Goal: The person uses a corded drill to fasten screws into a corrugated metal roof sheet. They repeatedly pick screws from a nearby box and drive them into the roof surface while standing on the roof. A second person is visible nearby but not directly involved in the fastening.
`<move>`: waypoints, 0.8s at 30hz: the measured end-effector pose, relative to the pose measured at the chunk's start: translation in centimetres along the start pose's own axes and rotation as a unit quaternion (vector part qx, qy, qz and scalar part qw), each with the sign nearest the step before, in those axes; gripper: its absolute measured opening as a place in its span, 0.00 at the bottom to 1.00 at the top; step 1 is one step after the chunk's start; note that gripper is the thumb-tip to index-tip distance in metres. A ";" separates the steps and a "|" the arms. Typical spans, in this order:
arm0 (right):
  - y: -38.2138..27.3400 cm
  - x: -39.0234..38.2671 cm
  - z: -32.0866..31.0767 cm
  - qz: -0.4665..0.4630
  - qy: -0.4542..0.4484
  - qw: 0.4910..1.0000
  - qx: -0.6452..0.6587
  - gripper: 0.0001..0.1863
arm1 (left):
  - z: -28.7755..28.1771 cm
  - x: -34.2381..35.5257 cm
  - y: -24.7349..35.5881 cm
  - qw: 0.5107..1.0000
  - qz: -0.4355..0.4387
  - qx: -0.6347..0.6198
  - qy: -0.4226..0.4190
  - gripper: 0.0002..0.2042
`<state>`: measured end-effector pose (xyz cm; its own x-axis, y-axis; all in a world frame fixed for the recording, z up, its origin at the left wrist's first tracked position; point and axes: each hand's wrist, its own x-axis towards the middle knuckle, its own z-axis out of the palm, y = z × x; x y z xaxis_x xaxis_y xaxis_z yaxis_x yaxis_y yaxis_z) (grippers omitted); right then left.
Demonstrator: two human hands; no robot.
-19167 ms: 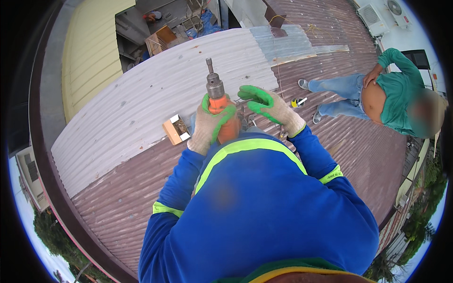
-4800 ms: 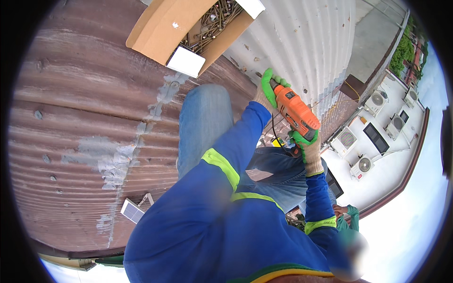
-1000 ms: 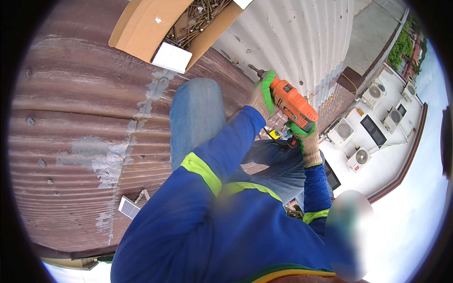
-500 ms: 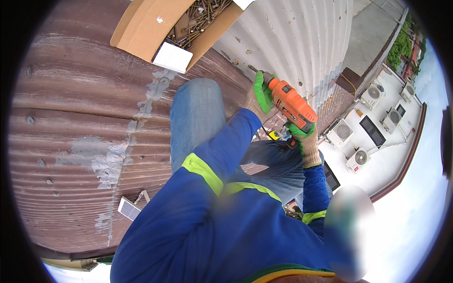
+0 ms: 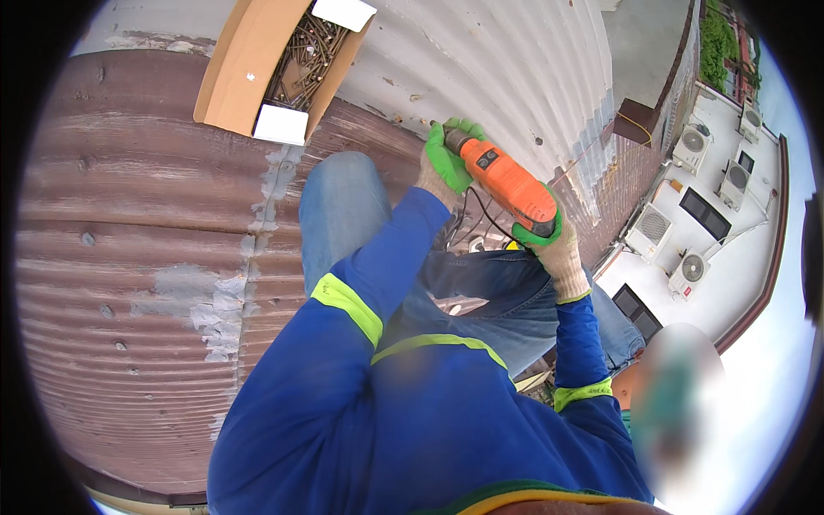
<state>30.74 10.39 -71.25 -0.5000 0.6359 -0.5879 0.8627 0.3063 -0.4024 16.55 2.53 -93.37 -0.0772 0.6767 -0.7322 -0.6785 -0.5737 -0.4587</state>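
Observation:
An orange corded power drill (image 5: 511, 187) lies tilted across both hands, with its chuck toward the upper left. My left hand (image 5: 443, 163), in a green-and-cream work glove, is closed around the dark chuck, so the tip of any bit is hard to make out. At the drill's rear end, my right hand (image 5: 554, 247) grips it in a matching glove; the handle is mostly hidden beneath the body. A black cord (image 5: 491, 220) loops below the drill, above my bent knees in blue jeans.
An open cardboard box (image 5: 233, 69) of long screws (image 5: 311, 53) sits on the brown corrugated roof (image 5: 154, 137) at upper left. Grey corrugated sheeting (image 5: 481, 51) lies ahead. At right, a white wall (image 5: 734, 249) carries several air-conditioner units. Another person, blurred, is at lower right.
My left hand, earlier spread beside the chuck, has closed around it. The drill has rolled so more of its top shows. My view has shifted, and the box appears farther left.

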 end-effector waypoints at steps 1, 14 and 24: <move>0.3 -0.9 -0.3 0.021 0.008 0.999 0.026 0.44 | 1.1 -1.3 -0.3 1.000 -0.004 0.013 -0.014 0.25; 0.4 -7.6 2.5 -0.217 -0.116 0.763 0.597 0.33 | 15.8 -23.3 0.9 0.732 0.272 0.490 -0.386 0.23; 0.5 -9.9 3.3 -0.237 -0.084 0.763 0.595 0.27 | 14.9 -31.4 -5.8 0.676 0.341 0.509 -0.409 0.23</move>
<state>35.86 1.88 -67.98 -0.8240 0.5222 -0.2200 -0.0472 -0.4502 -0.8917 11.99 -8.57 -60.19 -0.7220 0.6822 0.1151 -0.4004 -0.5477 0.7347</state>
